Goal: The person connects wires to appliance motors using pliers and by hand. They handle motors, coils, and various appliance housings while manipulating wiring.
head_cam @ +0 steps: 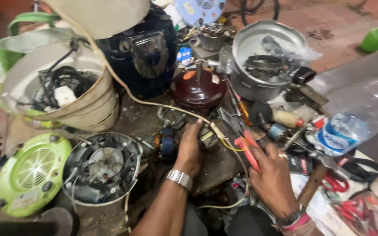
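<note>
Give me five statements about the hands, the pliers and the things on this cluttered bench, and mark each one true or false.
1. The right hand holds red-handled pliers. True.
2. The left hand rests on a small motor with copper windings. True.
3. The left wrist is bare. False: it wears a metal watch.
4. The green fan cover lies at the far right of the bench. False: it lies at the near left, beside the round black housing.
5. The plastic bottle stands upright by the white bucket. False: it lies tilted at the right, away from the bucket.
</note>
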